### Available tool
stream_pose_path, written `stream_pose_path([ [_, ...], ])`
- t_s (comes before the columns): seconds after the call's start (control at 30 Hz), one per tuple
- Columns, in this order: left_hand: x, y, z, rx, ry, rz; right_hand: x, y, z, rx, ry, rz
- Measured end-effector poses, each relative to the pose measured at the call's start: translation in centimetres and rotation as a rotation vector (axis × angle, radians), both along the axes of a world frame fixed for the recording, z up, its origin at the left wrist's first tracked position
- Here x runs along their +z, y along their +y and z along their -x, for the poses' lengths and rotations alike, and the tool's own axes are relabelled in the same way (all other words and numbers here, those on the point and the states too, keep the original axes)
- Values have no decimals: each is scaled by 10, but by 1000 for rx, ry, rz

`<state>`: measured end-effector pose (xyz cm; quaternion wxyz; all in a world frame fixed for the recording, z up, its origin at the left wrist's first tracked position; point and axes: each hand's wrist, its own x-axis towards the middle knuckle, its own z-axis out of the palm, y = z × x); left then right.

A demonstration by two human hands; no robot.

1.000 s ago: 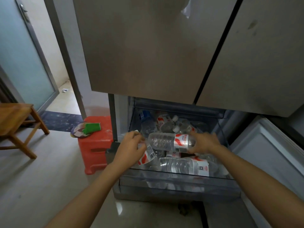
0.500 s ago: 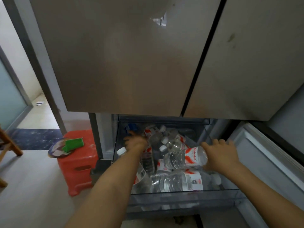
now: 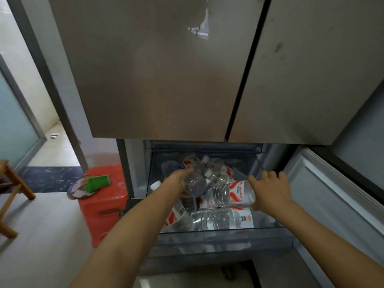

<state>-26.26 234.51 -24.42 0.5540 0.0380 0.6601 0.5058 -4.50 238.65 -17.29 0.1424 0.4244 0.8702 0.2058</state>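
Observation:
A clear drawer stands pulled out at the bottom of a fridge, filled with several water bottles with red and white labels. My left hand reaches in from the left and grips one clear bottle, whose base points toward me. My right hand is at the drawer's right side, its thumb and palm touching the end of a labelled bottle that lies on top of the pile. Another bottle lies along the drawer's front wall.
Two closed grey fridge doors hang above the drawer. An open lower door panel stands to the right. A red plastic stool with a green sponge is on the left, and a wooden stool stands further left.
My left hand has taken hold of a clear bottle deep in the drawer and lifted it. My right hand has stayed at the labelled bottle's end while the view shifted closer.

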Motion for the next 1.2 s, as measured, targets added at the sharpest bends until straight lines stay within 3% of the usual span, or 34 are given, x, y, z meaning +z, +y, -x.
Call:
stream_pose_path([
  [0.13, 27, -33, -9, -45, -158, -59, 1, -6, -3, 25, 44, 1],
  [0.4, 26, -113, -51, -190, -219, -242, -5, -10, -24, 63, 321, 100],
  [0.6, 17, -148, -77, -165, -361, -620, -28, -2, -46, -72, 1265, 610],
  [0.7, 15, -152, -84, -135, -294, -731, -49, 1, -49, -210, 1531, 752],
  [0.83, 19, -155, -83, -79, -118, -691, -67, -1, -38, -335, 1569, 787],
  [1.0, 9, -162, -86, 46, -84, -596, -75, -2, -26, -372, 1576, 776],
  [1.2, 11, -171, -89, 66, 103, -643, -70, 0, -18, -239, 1520, 748],
])
